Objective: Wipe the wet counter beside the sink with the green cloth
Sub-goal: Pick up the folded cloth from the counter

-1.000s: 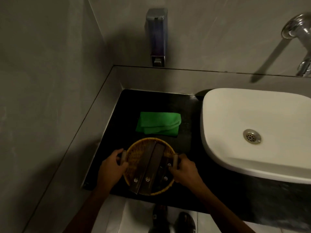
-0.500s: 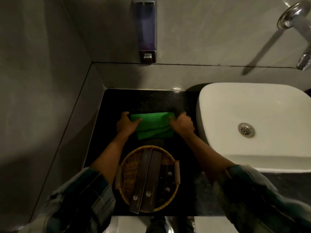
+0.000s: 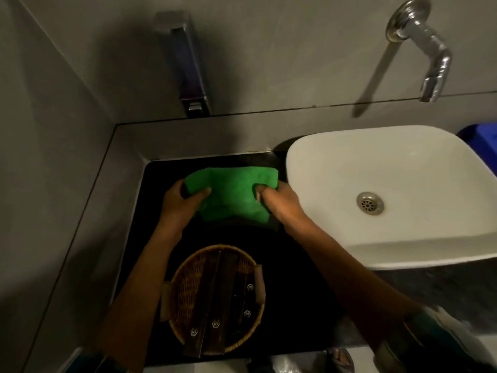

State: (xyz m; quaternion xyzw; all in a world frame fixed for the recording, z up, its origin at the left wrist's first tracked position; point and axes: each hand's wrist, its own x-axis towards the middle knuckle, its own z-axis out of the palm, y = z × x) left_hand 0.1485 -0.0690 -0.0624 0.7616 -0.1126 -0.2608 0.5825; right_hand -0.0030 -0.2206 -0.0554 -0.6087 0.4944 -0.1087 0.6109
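The green cloth (image 3: 232,195) is partly unfolded and lifted slightly over the back of the black counter (image 3: 295,292), left of the white sink (image 3: 403,238). My left hand (image 3: 183,204) pinches the cloth's left edge. My right hand (image 3: 279,203) grips its right edge, next to the sink's rim. The cloth's lower edge hangs down toward the counter, with a dark shadow beneath it.
A round wicker basket (image 3: 188,286) holding several dark flat packets sits at the counter's front, between my forearms. A soap dispenser (image 3: 188,65) hangs on the back wall and a chrome tap (image 3: 430,55) juts out above the sink. Grey walls enclose the counter at left and back.
Both hands let go of the basket, reached back to the folded cloth, took hold of its two sides, and have now raised and spread it wider.
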